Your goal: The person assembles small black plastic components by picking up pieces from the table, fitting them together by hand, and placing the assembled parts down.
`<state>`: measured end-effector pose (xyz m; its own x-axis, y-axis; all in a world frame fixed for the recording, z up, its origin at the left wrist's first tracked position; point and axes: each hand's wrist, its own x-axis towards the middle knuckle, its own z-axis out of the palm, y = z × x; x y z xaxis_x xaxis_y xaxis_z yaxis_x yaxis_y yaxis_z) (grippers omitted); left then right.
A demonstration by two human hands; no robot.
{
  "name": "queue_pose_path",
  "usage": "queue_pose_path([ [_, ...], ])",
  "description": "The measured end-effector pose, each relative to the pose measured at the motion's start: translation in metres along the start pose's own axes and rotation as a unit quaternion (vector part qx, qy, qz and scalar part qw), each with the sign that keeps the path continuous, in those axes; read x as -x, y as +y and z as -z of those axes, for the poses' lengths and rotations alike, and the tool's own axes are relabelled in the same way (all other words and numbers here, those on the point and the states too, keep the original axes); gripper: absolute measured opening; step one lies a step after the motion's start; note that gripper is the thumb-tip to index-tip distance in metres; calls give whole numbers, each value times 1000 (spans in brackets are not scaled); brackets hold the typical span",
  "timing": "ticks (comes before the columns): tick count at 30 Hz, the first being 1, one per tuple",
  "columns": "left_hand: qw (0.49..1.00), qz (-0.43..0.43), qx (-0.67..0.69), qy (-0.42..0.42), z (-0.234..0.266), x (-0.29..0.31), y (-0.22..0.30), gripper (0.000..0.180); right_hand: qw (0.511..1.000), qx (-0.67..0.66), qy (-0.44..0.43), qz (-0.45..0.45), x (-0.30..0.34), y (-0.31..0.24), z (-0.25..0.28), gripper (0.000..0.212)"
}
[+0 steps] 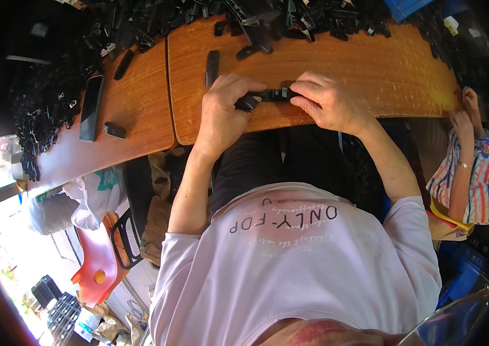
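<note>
Close to the table's near edge, a slim black plastic part [276, 94] spans the gap between my two hands. My left hand [224, 109] is closed round its left end, with a thicker dark piece [247, 104] showing under the fingers. Whether that piece is joined to the slim part, I cannot tell. The thumb and fingers of my right hand [331, 102] pinch the right end. Just beyond my left hand lies a long black plastic piece [213, 66], and another dark piece [247, 52] rests farther off.
Heaps of black plastic parts [158, 20] line the far side and left end of the wooden table [371, 69]. A dark smartphone [90, 109] and a small black piece [115, 130] lie at left. Another person's hands [463, 121] are at the right; an orange chair [97, 259] stands lower left.
</note>
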<state>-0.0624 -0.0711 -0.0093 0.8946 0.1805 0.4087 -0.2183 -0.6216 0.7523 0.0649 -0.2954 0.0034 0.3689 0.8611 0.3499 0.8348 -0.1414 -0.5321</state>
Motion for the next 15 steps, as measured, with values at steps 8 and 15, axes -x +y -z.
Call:
queue_pose_path([
  [8, 999, 10, 12, 29, -4, 3, 0, 46, 994, 9, 76, 74, -28, -4, -32, 29],
  [15, 983, 108, -131, 71, 63, 90, 18, 46, 978, 25, 206, -39, -16, 57, -10, 30],
])
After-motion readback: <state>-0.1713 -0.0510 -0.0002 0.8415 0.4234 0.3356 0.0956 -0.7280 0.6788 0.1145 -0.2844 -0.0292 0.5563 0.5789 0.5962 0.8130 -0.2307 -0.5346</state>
